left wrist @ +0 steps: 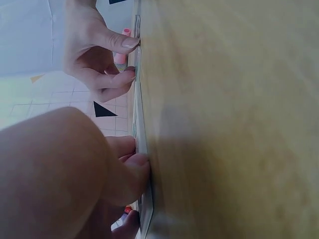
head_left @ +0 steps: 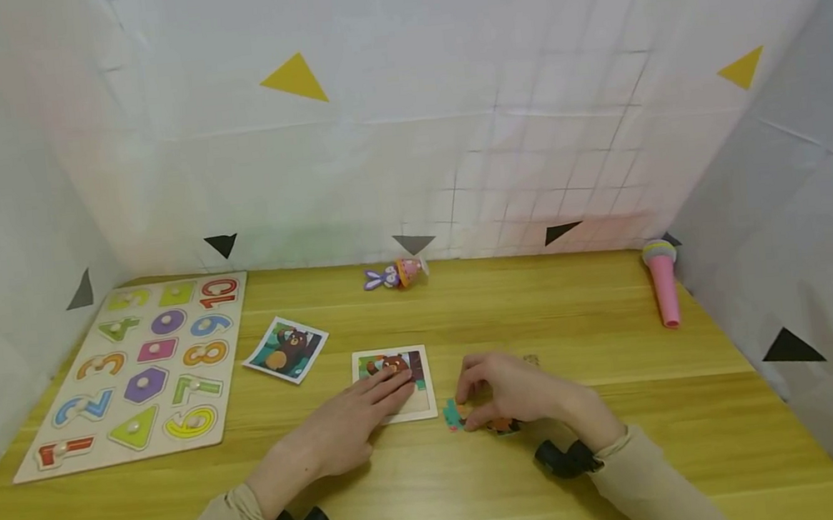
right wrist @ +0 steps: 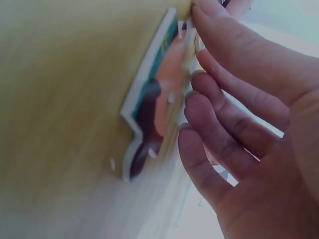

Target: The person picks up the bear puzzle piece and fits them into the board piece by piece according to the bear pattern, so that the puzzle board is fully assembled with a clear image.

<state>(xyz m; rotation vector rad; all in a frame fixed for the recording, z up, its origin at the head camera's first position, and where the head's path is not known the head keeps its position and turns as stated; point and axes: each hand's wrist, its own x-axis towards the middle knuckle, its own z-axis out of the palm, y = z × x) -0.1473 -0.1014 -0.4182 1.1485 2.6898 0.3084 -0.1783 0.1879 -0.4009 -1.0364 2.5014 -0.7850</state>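
A square bear puzzle board (head_left: 419, 408) lies on the table, part of its picture filled and its lower part pale and bare. My left hand (head_left: 349, 421) rests on it with fingers stretched over the picture; in the left wrist view the thumb lies at the board's edge. Just right of the board, my right hand (head_left: 515, 389) pinches a teal and orange puzzle piece (head_left: 451, 415) between thumb and fingers, low against the table. Another puzzle piece (head_left: 505, 426), dark and orange, lies under that hand, and shows close up as a piece (right wrist: 162, 99) in the right wrist view.
A bear picture card (head_left: 288, 350) lies left of the board. Farther left is a wooden number board (head_left: 229, 395) with knobbed shapes. A rabbit toy (head_left: 395, 274) lies at the back, a pink toy microphone (head_left: 664, 286) at the right. White sheeting (head_left: 408, 169) encloses the table.
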